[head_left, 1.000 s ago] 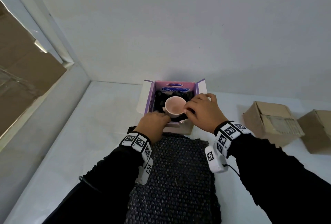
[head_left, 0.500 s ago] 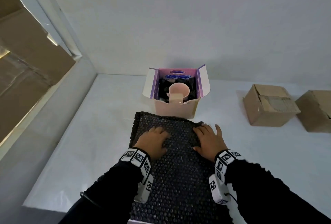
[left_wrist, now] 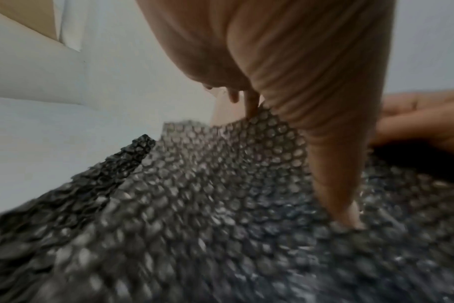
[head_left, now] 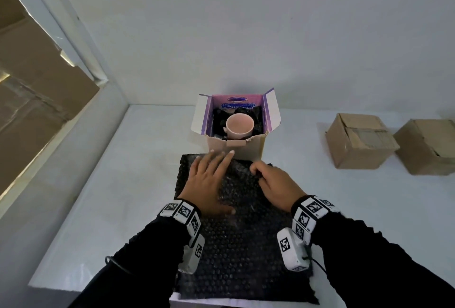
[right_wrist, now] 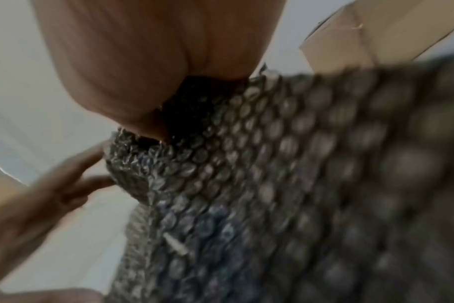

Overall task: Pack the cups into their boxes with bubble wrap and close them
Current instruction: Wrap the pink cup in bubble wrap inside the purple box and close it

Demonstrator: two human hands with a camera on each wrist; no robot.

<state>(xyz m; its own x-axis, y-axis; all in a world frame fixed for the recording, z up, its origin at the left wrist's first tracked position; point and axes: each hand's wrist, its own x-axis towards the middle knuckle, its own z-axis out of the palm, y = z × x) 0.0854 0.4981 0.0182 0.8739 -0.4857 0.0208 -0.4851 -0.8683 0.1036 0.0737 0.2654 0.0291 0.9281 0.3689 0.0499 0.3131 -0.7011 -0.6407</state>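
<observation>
A pink cup (head_left: 240, 126) stands upright in an open box (head_left: 236, 150) with purple inner flaps, black bubble wrap around it. In front of the box a sheet of black bubble wrap (head_left: 241, 246) lies flat on the white table. My left hand (head_left: 209, 179) lies flat on the sheet's far part, fingers straight and reaching the box's front wall. My right hand (head_left: 273, 182) curls its fingers round the sheet's far right edge and lifts it a little. In the right wrist view the bubble wrap (right_wrist: 246, 164) bunches under my fingers (right_wrist: 143, 82).
Two closed brown cardboard boxes (head_left: 359, 144) (head_left: 428, 146) sit on the table to the right. A white wall stands behind the open box. A window frame (head_left: 73, 44) and ledge run along the left side.
Both hands left the cup in the box and came back onto the bubble wrap sheet. My left hand has since slid forward flat, and my right hand has curled round the sheet's far edge.
</observation>
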